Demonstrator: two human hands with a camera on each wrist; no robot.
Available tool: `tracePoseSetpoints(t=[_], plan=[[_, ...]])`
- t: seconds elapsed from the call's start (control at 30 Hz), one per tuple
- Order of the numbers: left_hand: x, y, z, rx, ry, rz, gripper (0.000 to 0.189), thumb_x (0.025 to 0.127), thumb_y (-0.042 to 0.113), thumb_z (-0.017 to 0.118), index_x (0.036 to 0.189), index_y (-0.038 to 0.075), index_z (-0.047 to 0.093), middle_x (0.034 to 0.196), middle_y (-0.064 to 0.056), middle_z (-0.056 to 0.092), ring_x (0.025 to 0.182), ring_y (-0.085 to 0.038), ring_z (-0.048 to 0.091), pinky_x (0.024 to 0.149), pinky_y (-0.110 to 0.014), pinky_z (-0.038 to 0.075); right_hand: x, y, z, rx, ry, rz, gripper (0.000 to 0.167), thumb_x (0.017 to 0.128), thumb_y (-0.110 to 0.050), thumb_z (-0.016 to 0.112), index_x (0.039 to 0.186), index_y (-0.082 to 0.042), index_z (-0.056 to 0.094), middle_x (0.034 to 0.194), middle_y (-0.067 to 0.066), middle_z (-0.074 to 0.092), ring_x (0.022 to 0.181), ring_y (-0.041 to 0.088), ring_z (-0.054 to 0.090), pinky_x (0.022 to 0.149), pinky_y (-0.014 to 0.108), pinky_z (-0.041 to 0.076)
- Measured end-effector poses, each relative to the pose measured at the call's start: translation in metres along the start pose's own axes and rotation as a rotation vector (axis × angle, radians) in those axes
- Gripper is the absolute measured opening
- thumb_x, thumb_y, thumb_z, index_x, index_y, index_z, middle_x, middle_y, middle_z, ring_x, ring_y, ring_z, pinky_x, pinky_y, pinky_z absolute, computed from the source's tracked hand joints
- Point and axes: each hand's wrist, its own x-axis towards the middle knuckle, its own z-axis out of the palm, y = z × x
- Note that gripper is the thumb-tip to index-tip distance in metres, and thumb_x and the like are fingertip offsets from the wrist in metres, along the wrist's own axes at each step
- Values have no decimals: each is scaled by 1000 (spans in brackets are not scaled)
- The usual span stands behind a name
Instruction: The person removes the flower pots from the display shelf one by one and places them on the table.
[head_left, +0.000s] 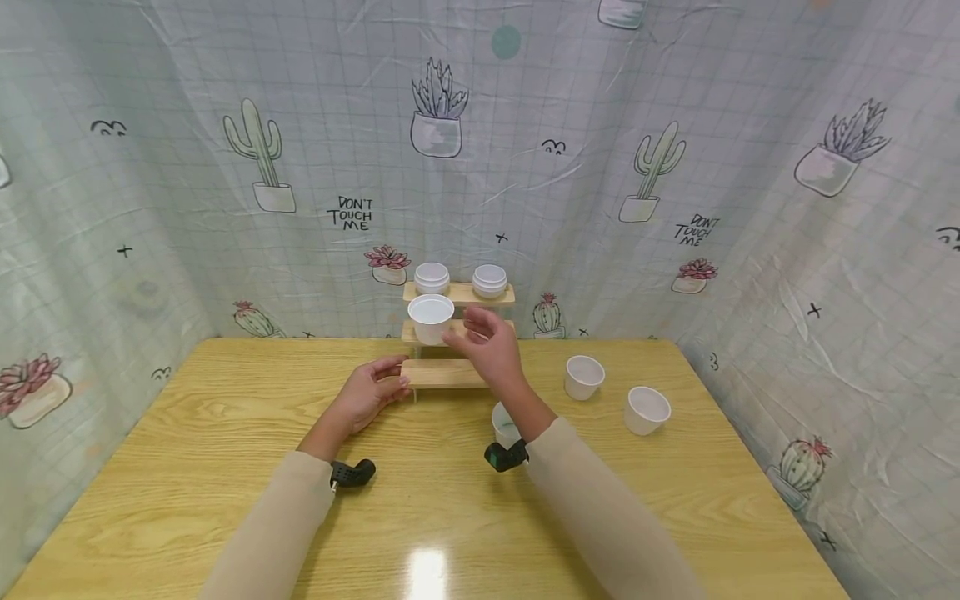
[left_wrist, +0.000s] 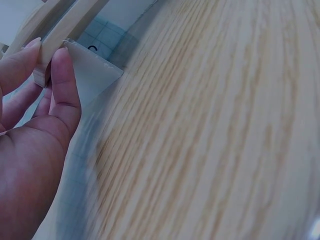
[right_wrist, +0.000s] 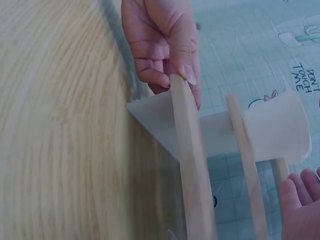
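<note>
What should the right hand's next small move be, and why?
Probably ease the right hand toward the rearmost white cup on the table: the cup on the middle board looks seated, the right hand's fingers appear relaxed and apart from it, and the left hand pinches the bottom board.

White cups: 6 visible — 2 on the top shelf, 1 at the middle shelf, 3 on the table. Wooden shelves: 3, counting the bottom shelf. Hands: 2 — left hand, right hand. Black wrist gadgets: 2.
</note>
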Motion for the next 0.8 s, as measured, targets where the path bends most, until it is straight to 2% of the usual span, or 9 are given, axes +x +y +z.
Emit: tracePoseSetpoints(t=[0.3, 0.53, 0.8], plan=[[1, -1, -1, 0, 4, -9, 59, 102, -2, 57, 155, -7, 34, 120, -10, 47, 94, -10, 65, 91, -22, 62, -14, 4, -11, 36, -15, -22, 63, 84, -18, 87, 138, 1, 59, 142, 19, 60, 132, 35, 58, 112, 42, 53], [0, 1, 0, -13, -4, -5, 59, 102, -2, 57, 156, -7, 32, 118, -9, 46, 92, -9, 64, 91, -22, 62, -25, 5, -19, 30, -19, -8, 66, 84, -22, 87, 139, 0, 58, 143, 19, 59, 134, 33, 57, 114, 42, 52], [0, 0, -1, -21, -11, -4, 59, 102, -4, 56, 156, -8, 32, 116, -8, 45, 91, -9, 64, 91, -22, 62, -40, 7, -29, 49, -2, 10, 63, 84, -18, 86, 139, -1, 59, 142, 17, 60, 135, 34, 56, 118, 44, 48]])
